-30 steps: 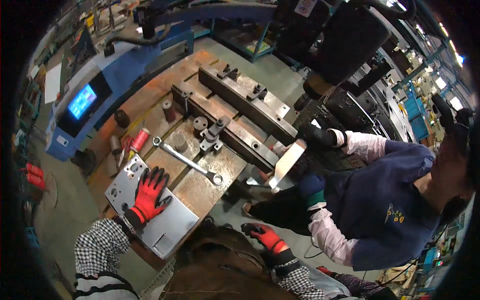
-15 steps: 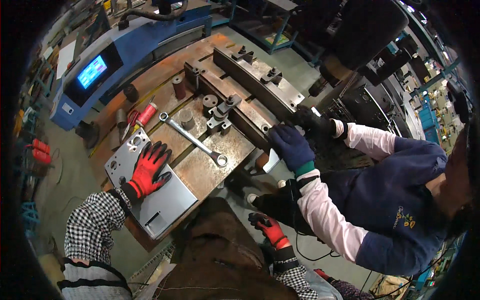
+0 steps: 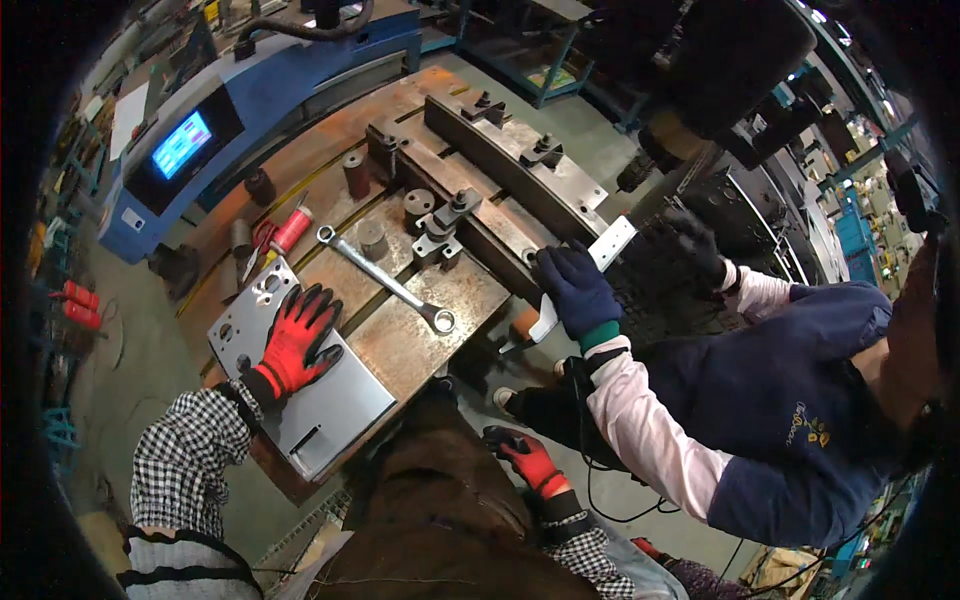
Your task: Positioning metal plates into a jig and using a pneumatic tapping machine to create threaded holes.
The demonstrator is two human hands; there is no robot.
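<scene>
My left hand [image 3: 297, 340], in a red and black glove, lies flat with fingers spread on a grey sheet-metal panel [image 3: 345, 405]. The panel has round holes at its far end and a slot near its close end, and rests on the table's near left corner. My right hand [image 3: 528, 460], gloved alike, hangs low beside my brown apron, fingers loosely bent and nothing visible in them. To the right, a co-worker's blue-gloved hand [image 3: 580, 292] holds a light metal strip [image 3: 612, 243] by the table's end. Their other, dark-gloved hand [image 3: 693, 240] is apart from it.
On the rusty machine table [image 3: 400, 345] lie a combination wrench [image 3: 385, 278], a red spray can or tube [image 3: 293, 230] and several metal cylinders. Clamped steel bars [image 3: 520, 165] run across it. A blue machine with a lit screen [image 3: 182, 145] stands behind at left. A cable hangs beside the co-worker.
The co-worker's dark-gloved hand has moved right, away from the blue-gloved one, and more of the metal strip shows. My right hand has shifted slightly left; my left hand stays on the panel.
</scene>
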